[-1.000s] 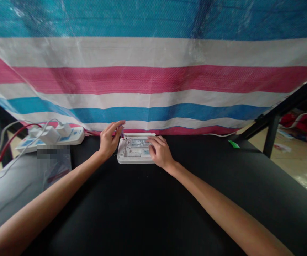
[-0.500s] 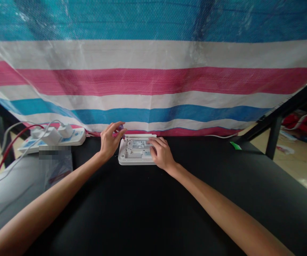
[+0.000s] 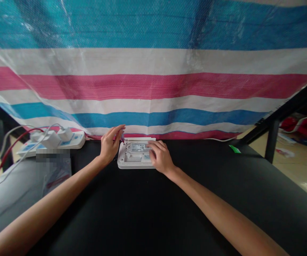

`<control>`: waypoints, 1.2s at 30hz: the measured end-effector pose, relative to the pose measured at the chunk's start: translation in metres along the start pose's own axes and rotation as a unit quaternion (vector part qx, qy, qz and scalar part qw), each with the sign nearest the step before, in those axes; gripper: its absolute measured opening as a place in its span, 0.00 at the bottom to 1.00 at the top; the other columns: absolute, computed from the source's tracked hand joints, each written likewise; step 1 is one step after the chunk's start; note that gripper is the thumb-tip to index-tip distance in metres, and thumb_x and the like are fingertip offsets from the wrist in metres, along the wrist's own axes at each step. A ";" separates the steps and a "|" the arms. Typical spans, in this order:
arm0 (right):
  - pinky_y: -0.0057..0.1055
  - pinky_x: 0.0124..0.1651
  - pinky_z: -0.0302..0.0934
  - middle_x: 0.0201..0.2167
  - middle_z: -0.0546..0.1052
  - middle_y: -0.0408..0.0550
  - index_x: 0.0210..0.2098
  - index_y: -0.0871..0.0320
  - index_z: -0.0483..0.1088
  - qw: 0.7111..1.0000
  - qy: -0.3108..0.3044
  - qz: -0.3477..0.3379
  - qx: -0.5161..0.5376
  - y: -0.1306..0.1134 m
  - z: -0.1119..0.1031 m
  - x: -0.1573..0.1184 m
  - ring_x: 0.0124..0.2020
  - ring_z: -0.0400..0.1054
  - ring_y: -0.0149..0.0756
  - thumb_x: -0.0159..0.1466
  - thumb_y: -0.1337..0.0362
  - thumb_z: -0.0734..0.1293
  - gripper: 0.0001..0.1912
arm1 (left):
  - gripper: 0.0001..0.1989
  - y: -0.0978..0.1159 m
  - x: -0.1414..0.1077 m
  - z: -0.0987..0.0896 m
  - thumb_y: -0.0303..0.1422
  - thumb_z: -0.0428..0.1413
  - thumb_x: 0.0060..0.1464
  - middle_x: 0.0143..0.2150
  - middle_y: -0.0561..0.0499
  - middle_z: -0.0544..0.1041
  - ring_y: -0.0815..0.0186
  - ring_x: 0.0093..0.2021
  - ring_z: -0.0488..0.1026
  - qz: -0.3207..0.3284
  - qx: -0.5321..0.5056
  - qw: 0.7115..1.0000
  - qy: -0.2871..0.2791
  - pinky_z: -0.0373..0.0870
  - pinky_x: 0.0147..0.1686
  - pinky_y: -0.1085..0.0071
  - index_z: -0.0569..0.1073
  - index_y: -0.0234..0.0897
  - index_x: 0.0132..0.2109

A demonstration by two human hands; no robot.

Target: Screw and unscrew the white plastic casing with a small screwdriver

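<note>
A white flat device (image 3: 136,163) with a label and a grid of small holes lies near the back edge of the black table. My left hand (image 3: 110,144) is closed on a small purple screwdriver (image 3: 122,137), held upright over the device's back left corner. The tip of the tool is too small to make out. On the device's right side rests my right hand (image 3: 161,155), its fingers spread over the label and covering the right end.
A white power strip (image 3: 77,140) with plugs and cables lies at the back left of the black table (image 3: 142,213). In front of it is a clear plastic bag (image 3: 58,174). A green scrap (image 3: 234,149) lies at the back right. Striped sheeting (image 3: 150,85) hangs behind.
My left hand's fingers have shifted around the purple screwdriver, which now stands more upright over the corner. The view has tilted slightly up. My right hand stays on the device.
</note>
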State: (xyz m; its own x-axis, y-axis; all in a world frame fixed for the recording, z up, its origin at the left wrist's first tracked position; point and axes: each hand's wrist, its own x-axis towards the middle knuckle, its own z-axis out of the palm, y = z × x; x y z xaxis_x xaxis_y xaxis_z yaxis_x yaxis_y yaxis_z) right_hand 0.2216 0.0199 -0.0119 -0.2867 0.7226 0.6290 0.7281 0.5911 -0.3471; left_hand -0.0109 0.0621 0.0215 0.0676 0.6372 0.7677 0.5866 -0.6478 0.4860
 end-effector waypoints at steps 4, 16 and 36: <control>0.46 0.53 0.63 0.47 0.78 0.54 0.43 0.59 0.75 1.000 0.001 0.001 0.000 0.000 0.000 0.000 0.49 0.69 0.47 0.62 0.72 0.60 0.15 | 0.12 -0.002 0.001 0.000 0.35 0.51 0.65 0.42 0.50 0.81 0.64 0.41 0.77 -0.011 0.016 1.000 0.001 0.71 0.44 0.69 0.76 0.40 0.51; 0.45 0.53 0.63 0.46 0.78 0.55 0.43 0.60 0.76 1.000 0.003 0.000 0.005 -0.001 -0.001 0.000 0.48 0.69 0.47 0.62 0.72 0.61 0.14 | 0.08 -0.002 0.008 -0.003 0.35 0.58 0.60 0.31 0.54 0.70 0.68 0.32 0.70 0.023 0.023 0.999 0.004 0.67 0.37 0.71 0.79 0.40 0.45; 0.46 0.53 0.62 0.47 0.78 0.56 0.43 0.61 0.75 1.000 0.001 0.000 0.004 0.001 0.000 0.000 0.49 0.68 0.47 0.63 0.72 0.60 0.14 | 0.12 -0.002 0.006 -0.003 0.35 0.51 0.65 0.40 0.49 0.81 0.63 0.42 0.78 -0.004 0.013 1.000 -0.017 0.71 0.44 0.68 0.77 0.38 0.49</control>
State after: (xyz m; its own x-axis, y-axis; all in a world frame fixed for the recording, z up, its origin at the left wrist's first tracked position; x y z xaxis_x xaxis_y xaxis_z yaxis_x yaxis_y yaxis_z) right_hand 0.2224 0.0205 -0.0129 -0.2852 0.7222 0.6301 0.7238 0.5933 -0.3523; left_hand -0.0138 0.0664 0.0264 0.0905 0.6571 0.7484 0.6078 -0.6317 0.4812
